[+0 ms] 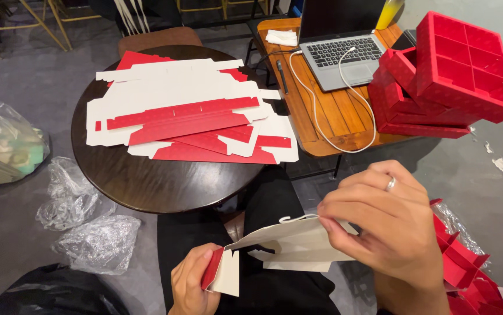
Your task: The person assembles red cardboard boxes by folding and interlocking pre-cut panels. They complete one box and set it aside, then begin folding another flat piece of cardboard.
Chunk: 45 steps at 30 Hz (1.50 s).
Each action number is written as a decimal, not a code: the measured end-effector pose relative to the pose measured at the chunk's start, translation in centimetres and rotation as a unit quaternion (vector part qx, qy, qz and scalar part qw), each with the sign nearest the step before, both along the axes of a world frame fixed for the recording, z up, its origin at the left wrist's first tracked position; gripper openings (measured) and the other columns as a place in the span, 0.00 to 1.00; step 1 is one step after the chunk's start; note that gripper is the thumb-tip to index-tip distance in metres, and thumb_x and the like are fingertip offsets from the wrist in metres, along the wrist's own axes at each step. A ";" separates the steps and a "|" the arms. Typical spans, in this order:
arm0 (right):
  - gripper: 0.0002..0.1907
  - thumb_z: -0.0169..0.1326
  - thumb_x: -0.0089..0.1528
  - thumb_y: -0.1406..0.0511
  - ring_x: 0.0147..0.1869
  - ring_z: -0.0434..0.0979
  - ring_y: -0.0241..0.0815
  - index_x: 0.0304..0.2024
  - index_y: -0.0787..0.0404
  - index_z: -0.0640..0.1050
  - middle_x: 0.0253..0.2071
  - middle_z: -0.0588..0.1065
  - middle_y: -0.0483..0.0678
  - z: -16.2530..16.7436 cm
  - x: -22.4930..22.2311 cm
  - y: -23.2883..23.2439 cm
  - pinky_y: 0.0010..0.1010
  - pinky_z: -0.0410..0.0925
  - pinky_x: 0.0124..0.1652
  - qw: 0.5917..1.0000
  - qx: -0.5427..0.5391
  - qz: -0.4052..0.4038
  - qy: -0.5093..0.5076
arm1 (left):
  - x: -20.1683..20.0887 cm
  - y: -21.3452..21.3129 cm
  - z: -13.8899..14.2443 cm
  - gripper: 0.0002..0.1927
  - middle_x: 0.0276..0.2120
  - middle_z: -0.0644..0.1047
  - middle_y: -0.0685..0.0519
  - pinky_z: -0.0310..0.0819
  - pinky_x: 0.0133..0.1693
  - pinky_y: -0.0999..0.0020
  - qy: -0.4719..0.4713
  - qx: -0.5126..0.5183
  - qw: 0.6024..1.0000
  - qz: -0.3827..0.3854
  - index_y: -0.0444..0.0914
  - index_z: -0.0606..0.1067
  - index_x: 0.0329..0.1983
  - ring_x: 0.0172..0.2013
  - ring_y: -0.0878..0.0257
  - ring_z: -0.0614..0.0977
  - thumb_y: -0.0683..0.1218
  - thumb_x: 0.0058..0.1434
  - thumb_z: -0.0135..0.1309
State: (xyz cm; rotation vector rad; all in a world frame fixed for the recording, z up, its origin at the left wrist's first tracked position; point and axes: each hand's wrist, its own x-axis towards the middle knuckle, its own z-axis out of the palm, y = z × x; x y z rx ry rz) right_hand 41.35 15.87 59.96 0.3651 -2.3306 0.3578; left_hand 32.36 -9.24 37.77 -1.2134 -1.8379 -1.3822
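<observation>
Cardboard blank (286, 245) pinched, both hands (right (388, 224) curled).

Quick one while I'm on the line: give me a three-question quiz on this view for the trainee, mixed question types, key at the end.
1. True or false: both hands grip the same flat card blank.
2. Which hand wears a ring? A) left hand B) right hand
3. Fill in: the stack of unfolded red and white blanks lies on the round dark ____.

Key:
1. True; the blank is held over the lap, white side up.
2. B.
3. Table; the laptop and the finished red divider boxes sit on the wooden table beside it.
</observation>
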 end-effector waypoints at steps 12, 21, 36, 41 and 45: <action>0.10 0.61 0.51 0.73 0.33 0.79 0.39 0.34 0.62 0.76 0.29 0.77 0.43 -1.0 1.6 1.0 0.31 0.68 0.41 0.981 -0.178 0.014 -0.071 | 0.2 -0.2 0.0 0.32 0.38 0.79 0.38 0.84 0.36 0.59 0.016 0.000 1.000 -0.015 0.31 0.62 0.60 0.36 0.48 0.86 0.35 0.55 0.64; 0.02 0.55 0.63 0.74 0.25 0.72 0.30 0.38 0.71 0.77 0.29 0.79 0.51 -2.8 2.8 1.7 0.19 0.62 0.25 0.907 -0.411 -0.070 -0.058 | -0.2 0.0 -0.5 0.31 0.37 0.79 0.37 0.84 0.35 0.58 0.036 0.016 0.999 -0.003 0.30 0.61 0.60 0.35 0.48 0.86 0.33 0.56 0.62; 0.05 0.54 0.77 0.72 0.31 0.74 0.35 0.46 0.68 0.71 0.33 0.73 0.49 -9.6 -1.2 7.5 0.25 0.69 0.35 0.856 -0.480 0.053 0.187 | -2.3 -3.9 -3.7 0.22 0.43 0.81 0.39 0.77 0.47 0.62 -0.191 0.056 0.965 0.170 0.28 0.69 0.62 0.42 0.53 0.83 0.33 0.64 0.53; 0.05 0.54 0.73 0.70 0.48 0.75 0.44 0.49 0.67 0.74 0.46 0.75 0.51 -21.3 -16.6 7.7 0.32 0.70 0.51 0.890 -0.412 -0.107 0.162 | -5.6 -3.8 -1.7 0.24 0.47 0.80 0.41 0.75 0.46 0.64 -0.275 0.049 0.936 0.216 0.30 0.65 0.66 0.42 0.58 0.82 0.38 0.67 0.50; 0.18 0.55 0.66 0.62 0.52 0.72 0.63 0.52 0.71 0.73 0.50 0.72 0.64 -27.4 -22.5 7.4 0.42 0.67 0.53 0.964 -0.198 -0.090 -0.154 | -8.2 -3.1 0.5 0.26 0.52 0.78 0.39 0.74 0.49 0.60 -0.259 0.043 0.940 0.220 0.31 0.62 0.69 0.47 0.52 0.82 0.38 0.67 0.46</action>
